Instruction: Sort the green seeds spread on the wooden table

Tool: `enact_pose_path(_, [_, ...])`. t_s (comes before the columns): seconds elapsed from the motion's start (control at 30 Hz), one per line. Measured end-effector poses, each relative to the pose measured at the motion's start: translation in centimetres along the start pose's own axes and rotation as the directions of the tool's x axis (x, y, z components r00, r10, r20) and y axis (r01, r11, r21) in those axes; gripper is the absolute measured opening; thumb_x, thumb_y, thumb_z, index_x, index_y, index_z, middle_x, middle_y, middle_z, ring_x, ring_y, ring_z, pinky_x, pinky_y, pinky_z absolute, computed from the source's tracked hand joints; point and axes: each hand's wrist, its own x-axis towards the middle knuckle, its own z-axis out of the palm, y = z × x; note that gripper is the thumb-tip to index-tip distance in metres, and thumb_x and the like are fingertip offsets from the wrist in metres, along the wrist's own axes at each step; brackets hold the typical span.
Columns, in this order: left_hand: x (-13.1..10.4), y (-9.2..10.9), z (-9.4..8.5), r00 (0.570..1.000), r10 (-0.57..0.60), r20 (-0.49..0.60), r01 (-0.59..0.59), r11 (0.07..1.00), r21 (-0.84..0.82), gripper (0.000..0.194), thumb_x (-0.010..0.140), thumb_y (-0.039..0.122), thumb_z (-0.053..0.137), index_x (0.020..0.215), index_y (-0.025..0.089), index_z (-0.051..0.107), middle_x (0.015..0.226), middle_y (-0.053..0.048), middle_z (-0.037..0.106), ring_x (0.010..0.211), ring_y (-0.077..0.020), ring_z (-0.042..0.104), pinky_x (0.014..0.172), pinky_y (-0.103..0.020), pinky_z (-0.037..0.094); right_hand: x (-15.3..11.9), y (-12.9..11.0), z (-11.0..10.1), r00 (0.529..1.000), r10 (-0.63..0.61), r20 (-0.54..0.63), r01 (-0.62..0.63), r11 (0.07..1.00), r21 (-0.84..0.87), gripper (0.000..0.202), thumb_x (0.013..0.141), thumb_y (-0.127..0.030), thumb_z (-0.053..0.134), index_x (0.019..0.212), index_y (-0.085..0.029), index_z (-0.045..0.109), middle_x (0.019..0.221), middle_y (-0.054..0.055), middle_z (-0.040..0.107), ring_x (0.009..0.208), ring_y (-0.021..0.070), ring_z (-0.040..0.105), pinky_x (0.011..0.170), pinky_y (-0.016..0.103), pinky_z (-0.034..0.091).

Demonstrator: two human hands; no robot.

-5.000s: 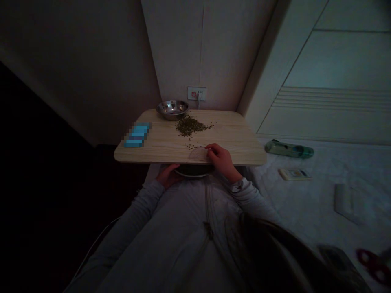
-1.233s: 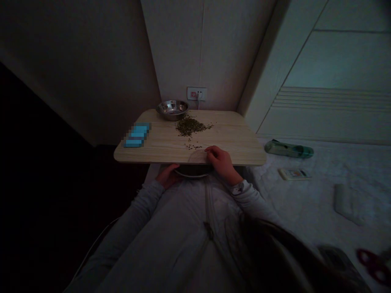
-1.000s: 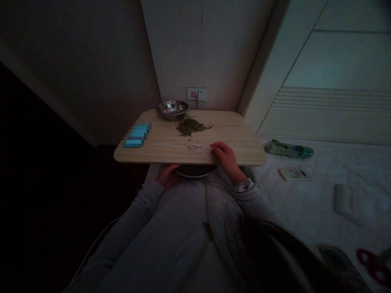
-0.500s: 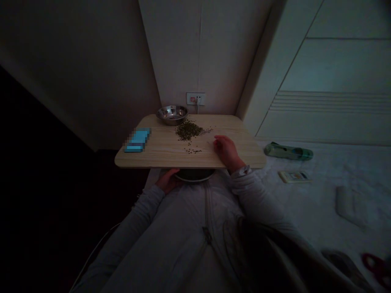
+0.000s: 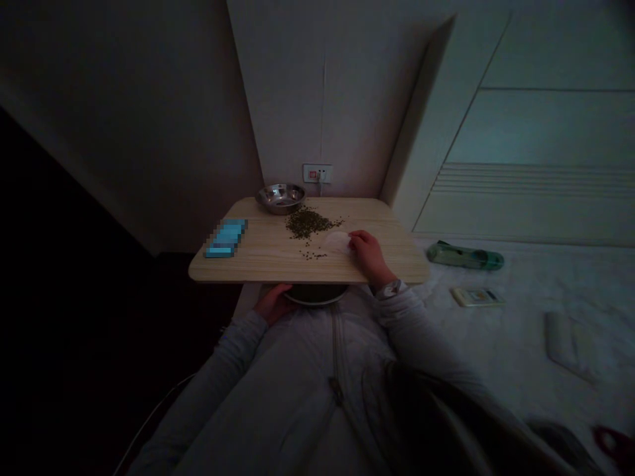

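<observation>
My right hand (image 5: pixel 370 256) is closed over the right half of a small wooden table (image 5: pixel 238 268), its fingers pinching a thin, pale, see-through sheet (image 5: pixel 338 242). Left of and behind that sheet lies a heap of small green beans (image 5: pixel 306 223); a few loose ones (image 5: pixel 312 255) are scattered nearer the front edge. Below this edge, my left hand (image 5: pixel 274 304) grips the left side of a bowl with a light rim (image 5: pixel 315 302) on my lap. The tabletop hides the bowl's far part.
A steel bowl (image 5: pixel 281 198) stands at the table's back left, and a phone with a blurred blue screen (image 5: pixel 227 238) lies left. On the white bedding at right are a green bottle (image 5: pixel 465 256) and a second phone (image 5: pixel 477 297). A plug sits in the wall socket (image 5: pixel 317 173).
The pale sheet now shows broad and flat by my right fingers, where before it was barely visible. My left hand stays on the lap bowl. The view has tilted slightly up.
</observation>
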Motion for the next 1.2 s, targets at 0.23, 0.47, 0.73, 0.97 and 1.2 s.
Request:
enact_pose_path(0.23, [-0.2, 0.1, 0.1, 1.000, -0.006, -0.005, 0.006, 1.000, 0.012, 0.010, 0.070, 0.016, 0.051, 0.073, 0.017, 0.061, 0.076, -0.003, 0.066, 0.074, -0.0160, 0.061, 0.063, -0.028, 0.050, -0.4, -0.5, -0.6, 0.991, -0.053, 0.126, 0.070, 0.988, -0.138, 0.025, 0.068, -0.027, 0.041, 0.081, -0.016, 0.059, 0.062, -0.001, 0.057, 0.060, 0.0116, 0.049, 0.064, 0.026, 0.038])
enact_pose_path(0.47, [-0.1, 0.0, 0.1, 1.000, -0.005, 0.015, 0.005, 1.000, 0.013, 0.011, 0.070, 0.017, 0.051, 0.074, 0.017, 0.061, 0.076, -0.004, 0.066, 0.075, -0.0161, 0.060, 0.060, -0.026, 0.050, -0.8, -0.5, -0.4, 0.991, -0.038, 0.126, 0.051, 0.993, -0.103, 0.026, 0.068, -0.029, 0.041, 0.082, -0.016, 0.059, 0.061, -0.002, 0.057, 0.058, 0.0111, 0.048, 0.061, 0.025, 0.038])
enact_pose_path(0.73, [0.1, -0.1, -0.1, 1.000, 0.011, 0.000, -0.011, 1.000, 0.026, 0.010, 0.069, 0.017, 0.053, 0.075, 0.018, 0.061, 0.074, -0.004, 0.066, 0.071, -0.0154, 0.060, 0.058, -0.026, 0.048, -0.9, -0.4, -0.4, 0.992, -0.045, 0.114, 0.055, 0.995, -0.086, 0.026, 0.066, -0.028, 0.041, 0.081, -0.016, 0.059, 0.061, -0.002, 0.057, 0.059, 0.0118, 0.049, 0.062, 0.025, 0.039])
enact_pose_path(0.97, [0.0, 0.0, 0.0, 1.000, -0.007, -0.003, 0.007, 1.000, 0.003, 0.011, 0.070, 0.016, 0.050, 0.072, 0.018, 0.061, 0.072, -0.002, 0.065, 0.068, -0.0142, 0.059, 0.056, -0.025, 0.049, -1.0, -0.7, -0.5, 0.993, -0.047, 0.108, 0.060, 0.992, -0.115, 0.026, 0.066, -0.028, 0.041, 0.079, -0.017, 0.060, 0.061, -0.001, 0.057, 0.060, 0.0123, 0.049, 0.063, 0.026, 0.038])
enact_pose_path(1.2, [0.3, -0.2, -0.4, 0.999, -0.005, 0.035, 0.005, 1.000, -0.017, 0.012, 0.071, 0.017, 0.050, 0.074, 0.017, 0.062, 0.071, -0.003, 0.065, 0.066, -0.0136, 0.059, 0.057, -0.025, 0.049, -0.9, -0.4, -0.4, 0.992, -0.052, 0.114, 0.062, 0.994, -0.086, 0.026, 0.067, -0.028, 0.041, 0.081, -0.016, 0.059, 0.062, -0.002, 0.056, 0.060, 0.0121, 0.050, 0.063, 0.026, 0.038])
